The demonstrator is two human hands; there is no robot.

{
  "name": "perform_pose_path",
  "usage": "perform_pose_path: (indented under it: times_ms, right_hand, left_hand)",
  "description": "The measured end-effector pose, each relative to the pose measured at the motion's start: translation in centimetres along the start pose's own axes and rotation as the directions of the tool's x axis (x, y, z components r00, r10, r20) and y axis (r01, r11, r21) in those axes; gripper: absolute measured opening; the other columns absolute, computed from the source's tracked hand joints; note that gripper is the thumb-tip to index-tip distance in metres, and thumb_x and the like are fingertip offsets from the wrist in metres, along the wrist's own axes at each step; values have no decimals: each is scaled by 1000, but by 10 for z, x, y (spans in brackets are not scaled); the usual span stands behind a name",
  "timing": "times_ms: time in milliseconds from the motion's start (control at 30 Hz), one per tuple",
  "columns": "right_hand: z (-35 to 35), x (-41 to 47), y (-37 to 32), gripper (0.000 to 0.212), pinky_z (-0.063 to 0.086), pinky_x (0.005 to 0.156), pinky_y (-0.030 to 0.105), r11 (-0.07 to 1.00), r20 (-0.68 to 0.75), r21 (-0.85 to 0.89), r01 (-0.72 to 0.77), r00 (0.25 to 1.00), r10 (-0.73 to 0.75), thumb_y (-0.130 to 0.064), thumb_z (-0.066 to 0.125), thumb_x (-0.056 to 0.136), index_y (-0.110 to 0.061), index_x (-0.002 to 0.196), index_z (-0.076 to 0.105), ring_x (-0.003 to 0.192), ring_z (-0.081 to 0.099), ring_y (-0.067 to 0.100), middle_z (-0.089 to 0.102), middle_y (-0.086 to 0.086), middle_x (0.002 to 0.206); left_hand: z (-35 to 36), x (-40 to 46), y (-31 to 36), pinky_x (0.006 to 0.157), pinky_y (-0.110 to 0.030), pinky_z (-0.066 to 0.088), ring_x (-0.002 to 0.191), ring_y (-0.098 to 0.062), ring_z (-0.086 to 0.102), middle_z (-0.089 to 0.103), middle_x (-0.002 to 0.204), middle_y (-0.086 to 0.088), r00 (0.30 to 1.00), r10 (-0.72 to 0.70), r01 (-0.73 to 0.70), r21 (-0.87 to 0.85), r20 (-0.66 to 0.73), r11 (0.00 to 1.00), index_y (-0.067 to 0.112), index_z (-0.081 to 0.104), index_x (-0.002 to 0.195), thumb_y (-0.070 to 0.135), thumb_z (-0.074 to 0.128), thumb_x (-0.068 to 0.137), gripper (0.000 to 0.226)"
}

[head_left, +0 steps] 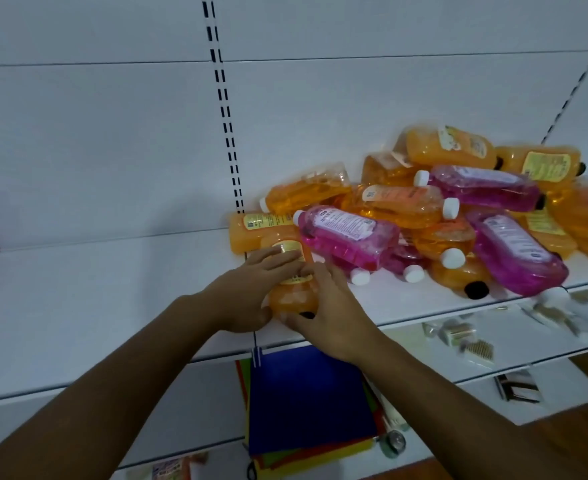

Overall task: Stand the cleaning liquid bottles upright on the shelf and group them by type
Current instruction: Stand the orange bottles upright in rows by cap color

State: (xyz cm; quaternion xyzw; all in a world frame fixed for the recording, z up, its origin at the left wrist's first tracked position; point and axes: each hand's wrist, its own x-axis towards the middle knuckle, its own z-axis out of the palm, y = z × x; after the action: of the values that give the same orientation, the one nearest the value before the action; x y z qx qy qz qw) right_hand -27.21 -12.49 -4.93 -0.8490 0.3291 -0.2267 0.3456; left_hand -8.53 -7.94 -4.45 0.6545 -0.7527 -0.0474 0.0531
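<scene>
1. On the white shelf (112, 306), near its front edge, both hands meet around one orange bottle (290, 289) that lies on its side, its dark cap end pointing toward the person.

2. The left hand (247, 289) is grasping this bottle from the left side, with the fingers laid over the yellow label; the right hand (327, 306) is grasping it from the right, with the thumb near the dark cap. Both grips are closed around the same bottle — neither is released.

3. Behind and to the right lies the heap of bottles (441, 216), orange and pink mixed together, all on their sides. One pink bottle (349, 233) lies just beside the held one, close to the fingertips.

4. My judgement of the step: this is the start of the work. No bottle stands upright yet, and the left part of the shelf is free for the first group.

5. The next move probably calls for pulling the orange bottle away from the heap, turning it so the cap points up, and setting it down on its base at the left — gently, because the pink bottle nearby may roll if it is disturbed.

6. On the lower shelves are coloured folders (306, 403) and small packed goods, which are blurred.
</scene>
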Motion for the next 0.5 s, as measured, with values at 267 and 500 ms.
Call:
perform_pose_path:
  times_ms: [267,500]
  right_hand:
    - [-5,21,-18,58,43,71,13,985,-53,158,-72,995,81,-27,76,74,-25,125,49,106,55,11,55,-8,115]
    - [-26,52,-36,28,52,67,25,773,-15,619,-138,982,187,-20,42,101,-29,116,64,89,63,16,66,2,104]
  left_hand:
    - [3,-30,-18,113,-43,35,147,-15,17,22,159,8,973,10,-27,-74,-230,997,30,20,152,40,69,85,84]
    - [-13,-36,-16,91,-21,48,112,2,52,54,130,11,849,-193,-51,-440,-492,897,31,35,140,43,55,91,54]
